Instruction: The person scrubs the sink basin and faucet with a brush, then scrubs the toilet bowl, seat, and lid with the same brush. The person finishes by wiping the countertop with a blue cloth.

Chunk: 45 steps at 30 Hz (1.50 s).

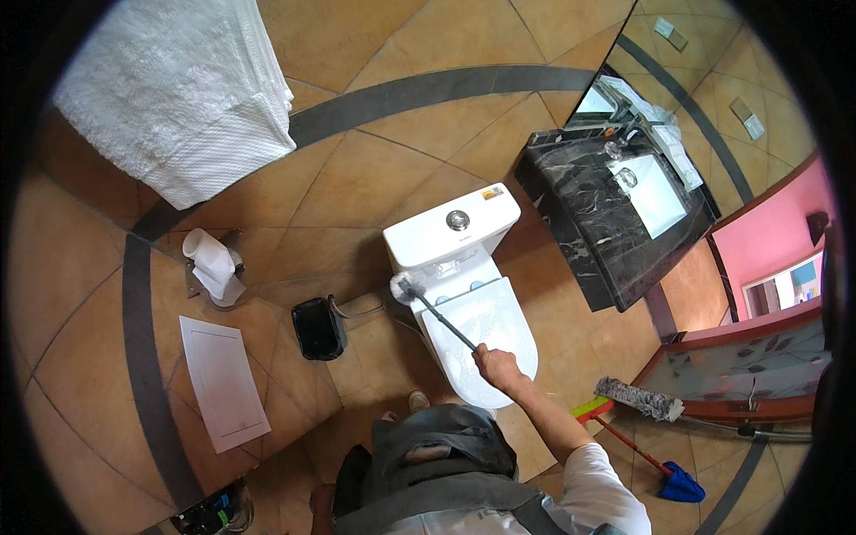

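Observation:
My right hand (pixel 497 367) is closed around the dark handle of a toilet brush (pixel 449 323) above the closed lid. The brush's white and grey bristle head is at the left side of the white toilet (pixel 428 241), near the tank and the lid hinges. The toilet lid (pixel 495 334) is down and looks wet, with whitish streaks. A round metal flush button (pixel 457 221) sits on top of the tank. My left hand cannot be made out; part of the left arm shows low in the picture, beside the dark apron.
A black waste bin (pixel 319 329) stands left of the toilet. A black marble washstand (pixel 602 221) is on the right. A grey duster (pixel 638 399) and a red-handled broom (pixel 628 441) are at the lower right. White towels (pixel 180 87) hang at the upper left, above a toilet roll (pixel 210 261).

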### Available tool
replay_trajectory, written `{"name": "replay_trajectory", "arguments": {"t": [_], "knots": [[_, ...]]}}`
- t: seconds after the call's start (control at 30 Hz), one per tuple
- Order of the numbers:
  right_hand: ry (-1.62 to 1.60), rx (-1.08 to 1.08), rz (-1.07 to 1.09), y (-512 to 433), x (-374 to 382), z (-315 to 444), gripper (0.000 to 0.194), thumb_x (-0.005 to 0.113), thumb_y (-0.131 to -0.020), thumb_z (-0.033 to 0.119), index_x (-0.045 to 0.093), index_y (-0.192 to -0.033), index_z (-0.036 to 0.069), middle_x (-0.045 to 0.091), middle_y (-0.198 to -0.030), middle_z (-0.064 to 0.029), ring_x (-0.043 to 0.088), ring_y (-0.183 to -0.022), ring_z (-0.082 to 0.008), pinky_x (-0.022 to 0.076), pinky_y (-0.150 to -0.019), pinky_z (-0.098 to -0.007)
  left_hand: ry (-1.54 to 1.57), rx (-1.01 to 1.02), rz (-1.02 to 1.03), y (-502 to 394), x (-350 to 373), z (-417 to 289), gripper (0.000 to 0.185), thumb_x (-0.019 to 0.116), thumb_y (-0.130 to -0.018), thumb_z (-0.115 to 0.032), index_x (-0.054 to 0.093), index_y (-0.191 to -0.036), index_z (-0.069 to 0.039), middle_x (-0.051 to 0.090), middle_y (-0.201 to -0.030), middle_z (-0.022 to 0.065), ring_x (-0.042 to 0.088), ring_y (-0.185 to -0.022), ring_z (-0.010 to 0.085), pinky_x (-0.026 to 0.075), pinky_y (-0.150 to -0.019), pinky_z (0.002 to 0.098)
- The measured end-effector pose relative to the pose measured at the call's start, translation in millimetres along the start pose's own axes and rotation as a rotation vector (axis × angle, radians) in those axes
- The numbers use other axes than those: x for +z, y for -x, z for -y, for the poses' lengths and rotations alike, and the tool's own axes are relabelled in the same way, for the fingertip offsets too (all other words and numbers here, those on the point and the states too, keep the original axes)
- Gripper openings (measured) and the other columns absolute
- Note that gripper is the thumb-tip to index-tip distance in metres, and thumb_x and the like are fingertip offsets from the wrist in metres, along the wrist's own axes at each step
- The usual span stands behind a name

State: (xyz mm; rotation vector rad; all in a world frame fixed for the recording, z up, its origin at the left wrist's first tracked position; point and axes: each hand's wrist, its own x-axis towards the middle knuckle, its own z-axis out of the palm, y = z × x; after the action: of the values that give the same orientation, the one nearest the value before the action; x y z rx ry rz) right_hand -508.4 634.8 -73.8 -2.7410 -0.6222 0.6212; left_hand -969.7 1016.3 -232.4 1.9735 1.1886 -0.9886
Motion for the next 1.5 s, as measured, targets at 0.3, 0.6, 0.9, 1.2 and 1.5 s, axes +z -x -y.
{"name": "replay_trajectory", "arguments": {"t": [0.3,0.6,0.9,1.2,1.5], "knots": [[0.010,0.233,-0.283,-87.2,-72.4,-50.4,0.027,0.044,-0.095,0.031,0.051,-0.091,0.005,0.064,-0.070,-0.0214,0.065,-0.069,-0.0397,0.0505,-0.061,-0.0528,0.151,-0.052,-0.031,2.2,9.6,12.7,0.035,0.053,-0.091,-0.030,0.061,-0.092,0.004,0.062,-0.096,0.0186,0.058,-0.085,0.0263,0.047,-0.072,0.0406],[-0.036,0.339,-0.160,-78.5,-80.0,-82.3,0.031,0.046,-0.093,0.034,0.054,-0.090,0.004,0.064,-0.076,-0.0265,0.064,-0.080,-0.0449,0.0485,-0.075,-0.0571,0.168,0.034,-0.070,-17.7,2.9,-24.0,0.031,0.057,-0.088,-0.023,0.059,-0.076,0.006,0.063,-0.083,0.0159,0.057,-0.073,0.0237,0.045,-0.067,0.0411],[-0.055,-0.072,-0.242,-104.9,-66.7,-37.9,0.019,0.041,-0.091,0.015,0.054,-0.096,0.002,0.066,-0.076,-0.0206,0.066,-0.071,-0.0382,0.0509,-0.060,-0.0515,0.345,0.016,0.003,8.2,-38.7,-78.0,0.031,0.058,-0.087,-0.025,0.061,-0.086,0.007,0.061,-0.086,0.0135,0.055,-0.081,0.0189,0.045,-0.072,0.0345],[-0.075,0.241,-0.518,-99.4,-73.9,-80.5,0.025,0.045,-0.092,0.027,0.056,-0.095,0.004,0.066,-0.080,-0.0210,0.065,-0.076,-0.0385,0.0496,-0.066,-0.0534,0.237,0.132,-0.133,37.3,-42.9,-105.7,0.029,0.058,-0.087,-0.023,0.062,-0.090,0.006,0.064,-0.086,0.0160,0.058,-0.081,0.0207,0.046,-0.074,0.0368],[-0.113,0.061,-0.171,-6.1,7.7,-48.4,0.027,0.044,-0.096,0.029,0.049,-0.094,0.003,0.062,-0.061,-0.0200,0.062,-0.057,-0.0398,0.0494,-0.056,-0.0539,0.298,0.329,-0.108,37.4,-5.4,-93.8,0.031,0.055,-0.090,-0.023,0.062,-0.101,0.005,0.063,-0.093,0.0173,0.058,-0.085,0.0236,0.046,-0.075,0.0372]]}}
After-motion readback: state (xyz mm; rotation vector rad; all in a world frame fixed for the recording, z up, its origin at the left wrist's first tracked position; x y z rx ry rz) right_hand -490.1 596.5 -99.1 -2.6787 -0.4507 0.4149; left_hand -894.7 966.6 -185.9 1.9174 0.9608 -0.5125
